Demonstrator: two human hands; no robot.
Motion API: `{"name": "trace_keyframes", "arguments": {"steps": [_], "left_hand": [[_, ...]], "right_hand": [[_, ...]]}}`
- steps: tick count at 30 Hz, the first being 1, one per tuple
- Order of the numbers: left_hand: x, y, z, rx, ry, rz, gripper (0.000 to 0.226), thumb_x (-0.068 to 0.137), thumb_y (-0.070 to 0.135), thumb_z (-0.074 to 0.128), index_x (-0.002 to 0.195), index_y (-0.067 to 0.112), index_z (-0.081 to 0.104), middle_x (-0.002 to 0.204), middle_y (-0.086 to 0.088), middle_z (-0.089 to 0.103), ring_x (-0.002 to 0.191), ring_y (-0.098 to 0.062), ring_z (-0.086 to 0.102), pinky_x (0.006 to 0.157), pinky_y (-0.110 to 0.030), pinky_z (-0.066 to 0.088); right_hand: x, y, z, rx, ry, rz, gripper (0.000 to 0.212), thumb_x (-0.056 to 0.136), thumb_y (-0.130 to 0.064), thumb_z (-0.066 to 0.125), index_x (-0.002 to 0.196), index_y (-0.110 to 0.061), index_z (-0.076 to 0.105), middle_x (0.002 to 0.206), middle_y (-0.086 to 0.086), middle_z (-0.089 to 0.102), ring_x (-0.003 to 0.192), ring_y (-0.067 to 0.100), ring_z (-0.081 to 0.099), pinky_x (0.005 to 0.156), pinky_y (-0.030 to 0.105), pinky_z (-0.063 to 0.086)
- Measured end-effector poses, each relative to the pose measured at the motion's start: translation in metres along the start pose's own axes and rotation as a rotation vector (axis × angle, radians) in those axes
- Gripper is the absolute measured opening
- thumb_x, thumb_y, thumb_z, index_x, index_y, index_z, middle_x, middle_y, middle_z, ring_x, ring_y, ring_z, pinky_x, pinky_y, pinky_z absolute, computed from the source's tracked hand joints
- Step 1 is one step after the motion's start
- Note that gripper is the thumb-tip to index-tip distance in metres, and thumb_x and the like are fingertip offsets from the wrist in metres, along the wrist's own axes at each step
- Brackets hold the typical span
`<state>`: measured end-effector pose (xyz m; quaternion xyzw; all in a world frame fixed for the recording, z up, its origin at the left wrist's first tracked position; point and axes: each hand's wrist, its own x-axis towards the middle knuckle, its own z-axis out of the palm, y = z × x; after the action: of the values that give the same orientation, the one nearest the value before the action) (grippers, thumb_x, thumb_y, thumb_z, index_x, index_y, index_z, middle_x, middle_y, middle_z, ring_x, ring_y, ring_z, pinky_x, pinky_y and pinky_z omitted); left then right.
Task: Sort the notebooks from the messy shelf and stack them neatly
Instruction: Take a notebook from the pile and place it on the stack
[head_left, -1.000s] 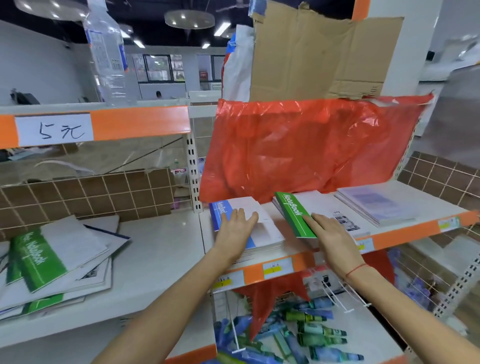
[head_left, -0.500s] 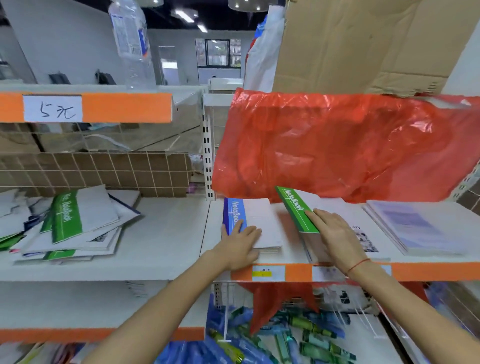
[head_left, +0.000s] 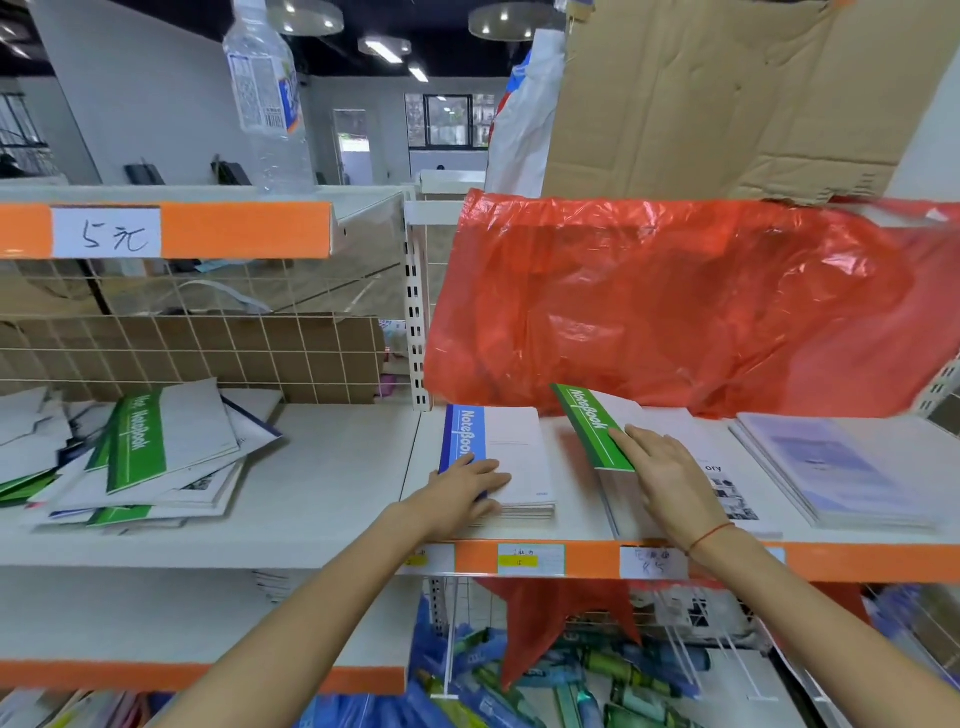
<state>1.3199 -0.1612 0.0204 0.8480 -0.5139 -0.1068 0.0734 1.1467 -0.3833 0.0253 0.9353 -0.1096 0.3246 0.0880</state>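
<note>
The blue notebook stack (head_left: 511, 460) on the shelf (head_left: 582, 558) is being pressed by the left hand (head_left: 467, 491), fingers straight and together; the green notebook (head_left: 592, 426) is being touched by the right hand (head_left: 670, 478), fingers extended.

Red plastic sheet (head_left: 675, 306), water bottle (head_left: 267, 98)

Two hands (head_left: 470, 488) (head_left: 667, 475), three neat notebook stacks (head_left: 514, 462), one messy heap (head_left: 140, 457), one bottle (head_left: 267, 98).

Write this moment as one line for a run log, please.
stage: tidying sorted stacks | left hand: flat on blue notebook stack | right hand: flat on green notebook, tilted | messy pile: still unsorted, left shelf
</note>
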Motion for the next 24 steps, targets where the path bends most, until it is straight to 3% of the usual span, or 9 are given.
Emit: {"name": "trace_keyframes", "arguments": {"steps": [7,14,18,19,21,24], "left_hand": [[0.000,-0.004,-0.001,-0.018,0.004,0.019,0.051,0.099,0.039,0.042,0.147,0.026,0.031,0.156,0.002,0.021,0.145,-0.022,0.008,0.112,-0.050,0.027],[-0.026,-0.036,-0.015,0.044,0.268,-0.088,0.052,0.099,0.045,0.037,0.144,0.018,0.037,0.149,-0.003,0.035,0.137,-0.016,0.029,0.111,-0.036,0.029],[-0.050,-0.064,-0.026,0.111,0.350,-0.163,0.079,0.083,0.063,0.008,0.138,0.019,0.044,0.143,0.000,0.044,0.133,-0.015,0.036,0.108,-0.031,0.028],[-0.055,-0.069,-0.027,0.108,0.368,-0.172,0.085,0.079,0.063,0.003,0.137,0.019,0.045,0.142,0.000,0.046,0.133,-0.015,0.037,0.108,-0.031,0.027],[-0.062,-0.078,-0.028,0.112,0.394,-0.191,0.079,0.083,0.060,0.007,0.137,0.018,0.047,0.141,-0.001,0.047,0.132,-0.017,0.038,0.108,-0.031,0.028],[-0.068,-0.089,-0.025,0.111,0.417,-0.200,0.066,0.091,0.052,0.014,0.136,0.016,0.048,0.139,-0.003,0.049,0.131,-0.018,0.041,0.107,-0.033,0.030]], "right_hand": [[0.011,-0.015,0.004,0.001,-0.043,-0.024,0.080,0.029,0.021,0.076,0.106,0.002,0.067,0.098,0.024,0.068,0.085,0.038,0.068,0.066,0.049,0.056],[0.048,-0.070,0.021,0.033,-0.109,-0.142,0.074,0.034,0.015,0.077,0.104,-0.002,0.067,0.093,0.019,0.067,0.082,0.032,0.068,0.064,0.040,0.054],[0.070,-0.105,0.033,0.064,-0.229,-0.141,0.064,0.033,0.012,0.077,0.095,-0.004,0.068,0.074,0.014,0.064,0.065,0.033,0.064,0.051,0.035,0.050],[0.071,-0.112,0.035,0.102,-0.275,-0.132,0.060,0.042,0.013,0.074,0.100,-0.002,0.067,0.077,0.016,0.064,0.069,0.035,0.064,0.053,0.037,0.050],[0.073,-0.122,0.037,0.243,-0.355,-0.096,0.054,0.071,0.007,0.058,0.124,-0.004,0.056,0.103,0.020,0.063,0.095,0.038,0.060,0.072,0.041,0.050],[0.073,-0.123,0.040,0.400,-0.582,-0.038,0.051,0.088,-0.010,0.050,0.138,-0.009,0.042,0.129,0.014,0.054,0.117,0.029,0.049,0.095,0.032,0.040]]}}
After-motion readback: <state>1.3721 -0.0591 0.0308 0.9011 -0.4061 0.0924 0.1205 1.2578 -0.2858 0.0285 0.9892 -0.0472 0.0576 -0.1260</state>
